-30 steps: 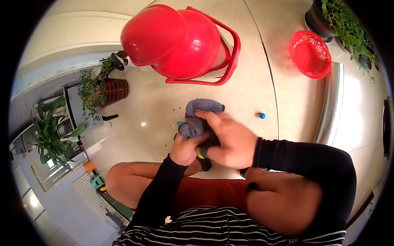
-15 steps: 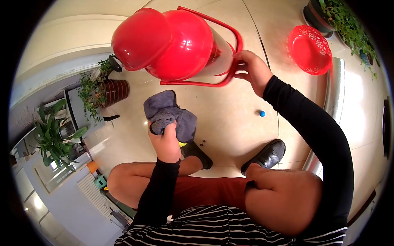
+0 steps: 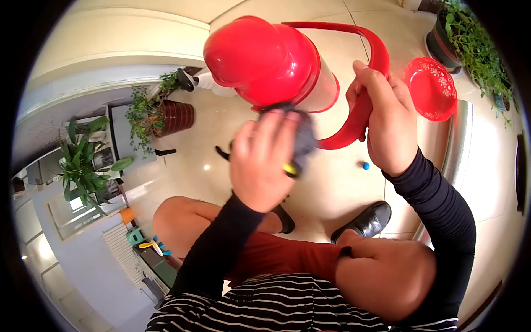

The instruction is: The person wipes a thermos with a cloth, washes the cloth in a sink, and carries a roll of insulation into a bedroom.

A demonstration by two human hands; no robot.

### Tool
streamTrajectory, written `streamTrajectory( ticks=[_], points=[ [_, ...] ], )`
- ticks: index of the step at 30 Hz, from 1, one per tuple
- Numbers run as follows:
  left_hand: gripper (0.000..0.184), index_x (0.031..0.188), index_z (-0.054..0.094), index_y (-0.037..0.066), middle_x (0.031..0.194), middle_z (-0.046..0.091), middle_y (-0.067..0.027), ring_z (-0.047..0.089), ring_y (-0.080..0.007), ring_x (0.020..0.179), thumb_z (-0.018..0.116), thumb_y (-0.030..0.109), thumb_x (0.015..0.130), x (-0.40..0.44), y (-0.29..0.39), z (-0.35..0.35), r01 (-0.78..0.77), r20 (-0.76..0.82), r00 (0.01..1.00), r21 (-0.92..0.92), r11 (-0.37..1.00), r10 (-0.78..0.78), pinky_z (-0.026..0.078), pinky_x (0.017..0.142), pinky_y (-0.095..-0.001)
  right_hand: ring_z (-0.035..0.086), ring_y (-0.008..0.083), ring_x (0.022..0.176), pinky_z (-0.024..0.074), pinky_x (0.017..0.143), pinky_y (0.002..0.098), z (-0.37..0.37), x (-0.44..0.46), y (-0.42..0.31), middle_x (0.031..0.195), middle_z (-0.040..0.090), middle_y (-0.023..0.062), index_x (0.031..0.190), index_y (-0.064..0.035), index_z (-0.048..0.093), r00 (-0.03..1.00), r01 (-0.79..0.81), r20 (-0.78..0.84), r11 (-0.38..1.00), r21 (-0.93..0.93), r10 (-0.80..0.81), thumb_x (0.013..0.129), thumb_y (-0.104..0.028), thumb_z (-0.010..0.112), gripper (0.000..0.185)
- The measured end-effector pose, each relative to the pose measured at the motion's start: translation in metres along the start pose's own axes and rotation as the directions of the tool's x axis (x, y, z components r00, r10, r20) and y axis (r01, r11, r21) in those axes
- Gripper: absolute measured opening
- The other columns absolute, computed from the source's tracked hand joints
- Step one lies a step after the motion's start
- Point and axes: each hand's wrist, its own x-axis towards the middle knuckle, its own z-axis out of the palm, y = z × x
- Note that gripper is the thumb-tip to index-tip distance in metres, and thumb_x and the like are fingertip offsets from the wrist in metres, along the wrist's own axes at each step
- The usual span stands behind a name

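A red container (image 3: 276,66) with a rounded cap and a pale, see-through-looking body stands on the floor in front of me. Its wide red handle (image 3: 378,52) is swung out to the right, and my right hand (image 3: 387,116) is wrapped around it. A dark grey cloth (image 3: 304,135), with a bit of yellow at its edge, is bunched in my left hand (image 3: 263,155). The cloth overlaps the near side of the container around the handle's end; contact is blurred by motion. The cloth partly hides that end of the handle.
A red patterned bowl-like basket (image 3: 431,88) lies at the right, beside a potted plant (image 3: 478,61). A small blue object (image 3: 365,165) is on the tiled floor near my shoe (image 3: 368,221). Another potted plant (image 3: 174,118) stands at the left.
My right hand has pulled the handle outward and toward me, now grasping it fully. My left hand has brought the cloth up and right to the container, which appears farther right.
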Motion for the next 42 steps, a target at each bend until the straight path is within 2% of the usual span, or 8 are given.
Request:
streamTrajectory(
  ticks=[4, 10, 17, 22, 29, 32, 33, 42],
  points=[
    [0.068, 0.131, 0.063, 0.013, 0.118, 0.055, -0.0119, 0.054, -0.0361, 0.105, 0.077, 0.007, 0.065, -0.007, -0.051, 0.003, 0.004, -0.046, 0.999, 0.121, 0.993, 0.002, 0.048, 0.09, -0.0436, 0.049, 0.0128, 0.045, 0.0376, 0.042, 0.0273, 0.008, -0.002, -0.009, 0.064, 0.055, 0.0032, 0.078, -0.0038, 0.056, 0.997, 0.019, 0.079, 1.0, -0.014, -0.018, 0.101, -0.03, 0.055, 0.034],
    [0.066, 0.13, 0.063, 0.009, 0.124, 0.052, -0.0164, 0.053, -0.0382, 0.108, 0.081, 0.011, 0.066, 0.005, 0.006, -0.015, -0.03, 0.042, 0.998, -0.287, 0.957, 0.044, 0.048, 0.094, -0.0445, 0.052, 0.0109, 0.062, 0.0413, 0.051, 0.0256, -0.004, 0.003, 0.014, 0.078, 0.056, 0.0044, 0.096, 0.0002, 0.061, 0.977, 0.211, 0.047, 0.966, -0.148, -0.206, 0.105, -0.017, 0.046, 0.024],
    [0.073, 0.134, 0.061, 0.015, 0.121, 0.056, -0.0109, 0.054, -0.0339, 0.107, 0.074, 0.001, 0.063, 0.005, -0.043, -0.022, -0.053, 0.177, 0.982, -0.076, 0.996, 0.066, 0.049, 0.09, -0.0425, 0.049, 0.0117, 0.054, 0.0387, 0.046, 0.0264, -0.023, 0.006, 0.022, 0.071, 0.056, 0.0049, 0.089, -0.0009, 0.059, 0.998, 0.062, 0.001, 0.981, -0.182, -0.063, 0.104, -0.021, 0.048, 0.028],
    [0.064, 0.13, 0.06, 0.006, 0.103, 0.06, -0.0099, 0.058, -0.0276, 0.096, 0.068, 0.004, 0.066, 0.009, -0.066, -0.079, 0.07, 0.36, 0.933, -0.257, 0.964, 0.029, 0.05, 0.085, -0.0388, 0.048, 0.0101, 0.047, 0.0378, 0.043, 0.0254, -0.033, 0.014, 0.039, 0.062, 0.057, 0.004, 0.08, -0.0017, 0.059, 0.996, -0.02, -0.085, 0.996, -0.092, 0.012, 0.099, -0.028, 0.056, 0.032],
    [0.051, 0.127, 0.057, -0.001, 0.109, 0.064, -0.0167, 0.062, -0.0245, 0.103, 0.055, 0.001, 0.076, 0.066, -0.115, -0.104, 0.411, 0.1, 0.896, -0.554, 0.724, -0.433, 0.048, 0.093, -0.0348, 0.055, 0.0158, 0.051, 0.0445, 0.046, 0.0294, -0.057, 0.042, 0.079, 0.07, 0.062, 0.0094, 0.096, 0.0025, 0.059, 0.978, -0.199, -0.089, 0.966, -0.163, 0.186, 0.097, -0.029, 0.058, 0.032],
    [0.054, 0.13, 0.056, -0.002, 0.116, 0.064, -0.0211, 0.059, -0.038, 0.103, 0.055, 0.001, 0.076, 0.111, -0.105, -0.099, 0.104, 0.131, 0.99, -0.431, 0.896, -0.051, 0.049, 0.094, -0.0392, 0.059, 0.0172, 0.054, 0.0491, 0.049, 0.03, -0.057, 0.049, 0.087, 0.073, 0.063, 0.0097, 0.098, 0.0036, 0.059, 0.975, -0.215, -0.107, 0.955, -0.203, 0.196, 0.097, -0.031, 0.058, 0.034],
    [0.06, 0.135, 0.056, 0.003, 0.123, 0.062, -0.0171, 0.057, -0.0301, 0.109, 0.054, -0.005, 0.076, 0.115, -0.092, -0.095, -0.109, 0.088, 0.987, -0.238, 0.965, 0.133, 0.047, 0.097, -0.0368, 0.06, 0.0176, 0.054, 0.0503, 0.049, 0.0306, -0.058, 0.052, 0.091, 0.073, 0.062, 0.0094, 0.099, 0.0043, 0.059, 0.976, -0.209, -0.112, 0.951, -0.227, 0.188, 0.097, -0.031, 0.058, 0.035],
    [0.07, 0.132, 0.063, 0.015, 0.137, 0.053, -0.0095, 0.049, -0.036, 0.109, 0.071, 0.003, 0.063, 0.068, -0.036, -0.075, -0.253, 0.007, 0.967, 0.131, 0.959, 0.254, 0.045, 0.095, -0.0438, 0.059, 0.0163, 0.056, 0.0491, 0.046, 0.0296, -0.056, 0.061, 0.093, 0.075, 0.062, 0.008, 0.1, 0.0032, 0.06, 0.975, -0.221, -0.104, 0.923, -0.314, 0.197, 0.097, -0.032, 0.057, 0.035]
  ],
)
